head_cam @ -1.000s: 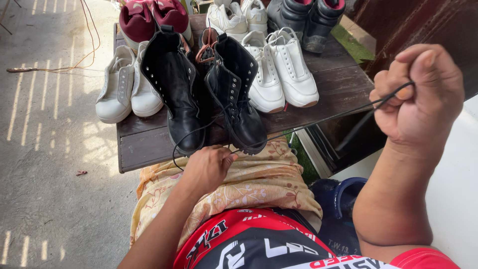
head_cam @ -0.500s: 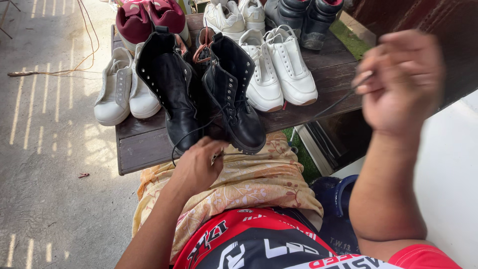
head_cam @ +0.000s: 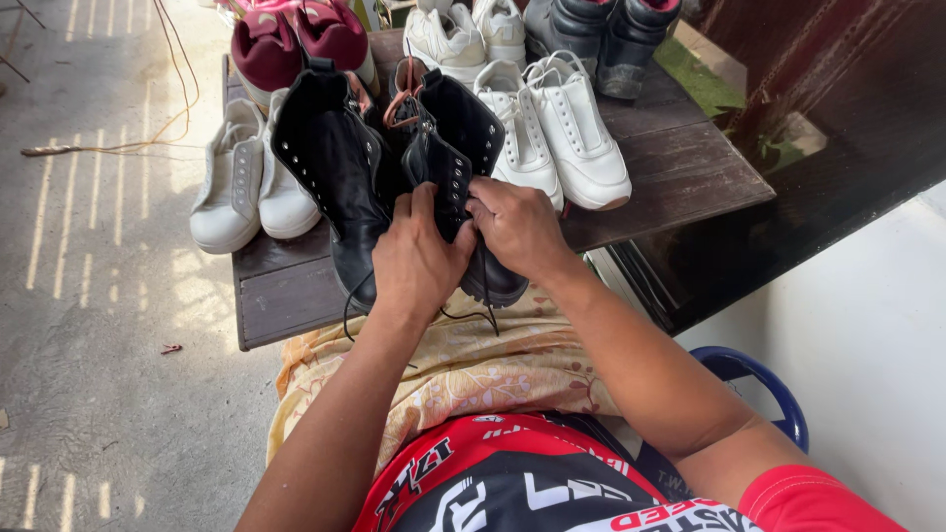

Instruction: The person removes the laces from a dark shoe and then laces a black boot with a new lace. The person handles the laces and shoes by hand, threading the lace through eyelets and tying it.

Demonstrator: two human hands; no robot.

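Two tall black lace-up boots stand at the near edge of a dark wooden table (head_cam: 690, 177). My left hand (head_cam: 419, 261) and my right hand (head_cam: 514, 227) meet on the front of the right boot (head_cam: 448, 128), fingers pinched at its eyelet row and black lace. The lace (head_cam: 463, 317) hangs loose below my hands over my lap. The left boot (head_cam: 330, 163) stands untouched just beside my left hand, its eyelets showing no lace.
White sneakers (head_cam: 562, 128) sit right of the boots, another white pair (head_cam: 246, 182) at the left edge, maroon shoes (head_cam: 296, 44) and dark boots (head_cam: 601, 39) behind. A yellow patterned cloth (head_cam: 473, 374) covers my lap. A blue chair rim (head_cam: 759, 379) shows at right, concrete floor at left.
My right hand, which was raised far to the right pulling the lace taut, has come down onto the right boot. My left hand rose from my lap to the boot's front.
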